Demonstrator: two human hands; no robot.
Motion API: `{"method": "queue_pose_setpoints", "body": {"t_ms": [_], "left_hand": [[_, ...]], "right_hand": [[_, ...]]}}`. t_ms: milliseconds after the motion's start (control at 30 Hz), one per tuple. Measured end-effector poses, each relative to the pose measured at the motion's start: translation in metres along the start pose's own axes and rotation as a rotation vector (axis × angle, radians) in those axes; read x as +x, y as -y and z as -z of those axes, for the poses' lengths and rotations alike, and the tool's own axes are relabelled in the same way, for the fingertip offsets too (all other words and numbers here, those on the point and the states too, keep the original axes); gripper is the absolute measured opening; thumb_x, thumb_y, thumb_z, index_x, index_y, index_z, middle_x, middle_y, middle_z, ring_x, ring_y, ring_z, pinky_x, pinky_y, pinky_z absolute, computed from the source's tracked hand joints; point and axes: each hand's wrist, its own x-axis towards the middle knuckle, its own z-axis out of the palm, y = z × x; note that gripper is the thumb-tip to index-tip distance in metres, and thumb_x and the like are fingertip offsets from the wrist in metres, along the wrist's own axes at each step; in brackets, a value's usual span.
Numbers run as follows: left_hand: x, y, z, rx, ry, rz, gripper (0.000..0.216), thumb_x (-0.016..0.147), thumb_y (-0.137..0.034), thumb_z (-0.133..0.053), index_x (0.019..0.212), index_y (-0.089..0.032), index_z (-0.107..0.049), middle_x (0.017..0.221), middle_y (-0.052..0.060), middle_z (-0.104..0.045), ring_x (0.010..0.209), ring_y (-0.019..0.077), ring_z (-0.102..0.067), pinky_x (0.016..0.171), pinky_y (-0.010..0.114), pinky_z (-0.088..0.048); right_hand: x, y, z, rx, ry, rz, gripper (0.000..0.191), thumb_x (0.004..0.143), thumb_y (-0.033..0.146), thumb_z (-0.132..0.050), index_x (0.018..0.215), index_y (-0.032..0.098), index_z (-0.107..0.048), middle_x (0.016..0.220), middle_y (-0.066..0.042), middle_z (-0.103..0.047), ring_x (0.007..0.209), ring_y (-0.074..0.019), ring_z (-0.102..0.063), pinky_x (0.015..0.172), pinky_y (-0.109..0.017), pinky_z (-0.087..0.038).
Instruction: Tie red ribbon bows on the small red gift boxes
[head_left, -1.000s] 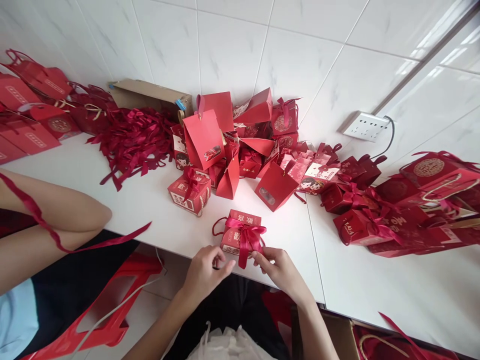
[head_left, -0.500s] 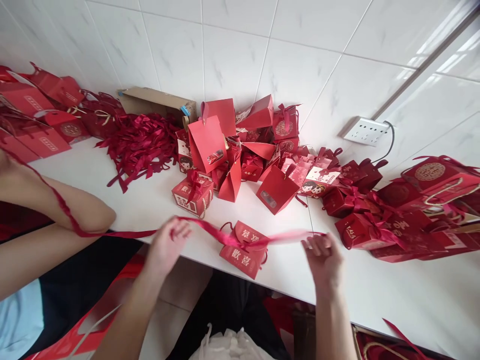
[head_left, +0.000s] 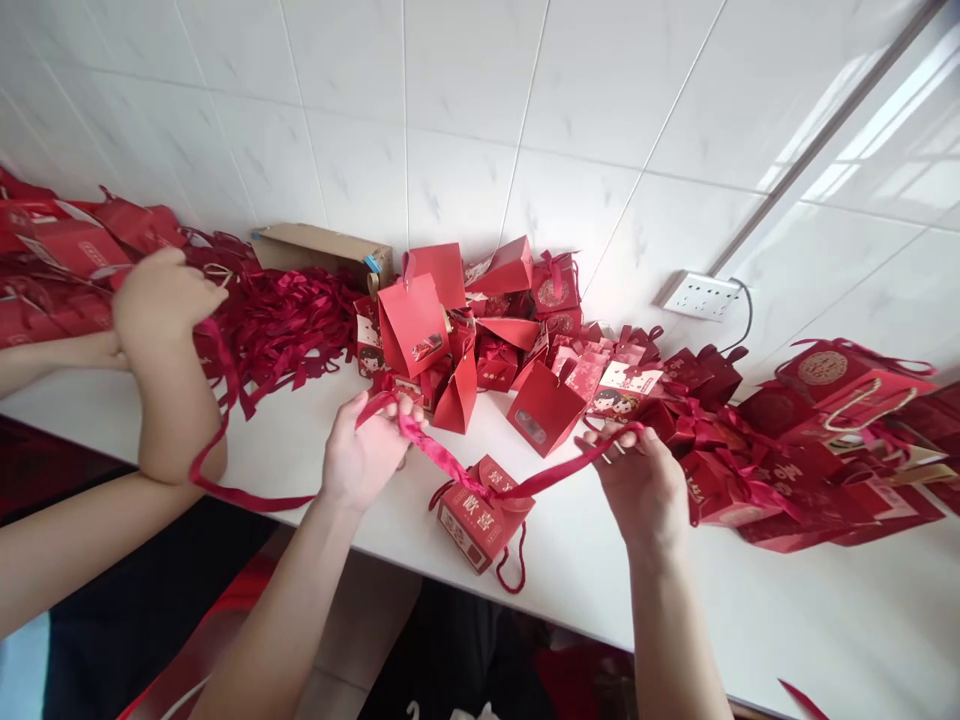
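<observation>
A small red gift box (head_left: 480, 515) with gold characters sits near the front edge of the white table (head_left: 750, 590). A red ribbon (head_left: 450, 465) runs across its top. My left hand (head_left: 365, 455) pinches the ribbon's left end, raised above the table. My right hand (head_left: 643, 482) grips the ribbon's right end at about the same height. Both ends are pulled outward and up from the box. A thin cord handle hangs off the box's front.
A pile of red boxes and bags (head_left: 480, 320) lies against the tiled wall, more (head_left: 810, 440) at the right. Loose ribbons (head_left: 285, 320) and a cardboard box (head_left: 319, 250) lie at left. Another person's hand (head_left: 161, 300) holds a ribbon. A wall socket (head_left: 697, 295).
The tied bow on the box has been pulled apart into a long ribbon. My hands spread wide, then lifted. The other person's arm rose with its ribbon.
</observation>
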Motion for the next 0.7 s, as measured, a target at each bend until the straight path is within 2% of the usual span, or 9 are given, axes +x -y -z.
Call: {"method": "queue_pose_setpoints", "body": {"t_ms": [100,200,267,400,533,633,700], "left_hand": [[0.009,0.002,-0.024,0.001,0.107,-0.005,0.030,0.077,-0.049,-0.046,0.065,-0.020,-0.047,0.072,0.004,-0.051,0.067,0.0178,-0.053,0.067,0.039,-0.051],[0.015,0.006,-0.043,0.046,0.200,-0.020,0.021,0.073,-0.040,-0.054,0.070,-0.019,-0.049,0.075,0.003,-0.054,0.067,0.0166,-0.055,0.068,0.037,-0.051],[0.017,0.009,-0.050,0.065,0.259,-0.046,0.017,0.071,-0.034,-0.060,0.074,-0.019,-0.051,0.075,0.002,-0.056,0.067,0.0144,-0.056,0.069,0.034,-0.050],[0.018,0.011,-0.053,0.101,0.303,-0.096,0.019,0.070,-0.027,-0.068,0.076,-0.018,-0.052,0.074,0.000,-0.059,0.067,0.0117,-0.057,0.069,0.029,-0.048],[0.017,0.010,-0.051,0.159,0.297,-0.120,0.021,0.072,-0.029,-0.069,0.079,-0.018,-0.053,0.076,0.001,-0.063,0.066,0.0127,-0.059,0.063,0.029,-0.048],[0.017,0.009,-0.042,0.126,0.289,-0.144,0.022,0.072,-0.029,-0.070,0.083,-0.018,-0.054,0.074,0.001,-0.063,0.060,0.0120,-0.059,0.058,0.028,-0.048],[0.018,0.008,-0.030,0.106,0.243,-0.168,0.024,0.071,-0.029,-0.070,0.086,-0.018,-0.055,0.074,0.000,-0.063,0.053,0.0094,-0.055,0.053,0.025,-0.046]], "right_hand": [[0.004,0.008,-0.035,-0.077,0.220,0.035,0.038,0.077,0.059,-0.053,0.071,0.024,-0.068,0.073,-0.004,-0.070,0.076,-0.0244,-0.068,0.074,-0.042,-0.054],[0.004,0.011,-0.063,-0.124,0.403,0.011,0.048,0.080,0.062,-0.049,0.087,0.022,-0.073,0.091,-0.008,-0.073,0.088,-0.0263,-0.068,0.082,-0.042,-0.052],[0.002,0.010,-0.074,-0.165,0.455,0.004,0.046,0.081,0.060,-0.052,0.095,0.022,-0.073,0.100,-0.009,-0.072,0.095,-0.0256,-0.066,0.088,-0.040,-0.050],[0.000,0.007,-0.081,-0.215,0.466,0.044,0.038,0.086,0.054,-0.052,0.096,0.025,-0.074,0.105,-0.007,-0.071,0.096,-0.0227,-0.066,0.089,-0.036,-0.050],[0.000,0.001,-0.078,-0.230,0.481,0.066,0.032,0.088,0.046,-0.052,0.091,0.023,-0.075,0.095,-0.007,-0.072,0.093,-0.0224,-0.065,0.091,-0.038,-0.048],[-0.002,0.001,-0.067,-0.174,0.416,0.124,0.028,0.086,0.039,-0.056,0.073,0.021,-0.073,0.076,-0.006,-0.070,0.082,-0.0220,-0.065,0.084,-0.038,-0.050],[-0.007,0.006,-0.054,-0.066,0.376,0.163,0.033,0.084,0.035,-0.057,0.054,0.020,-0.063,0.063,-0.004,-0.063,0.066,-0.0190,-0.061,0.069,-0.035,-0.051]]}}
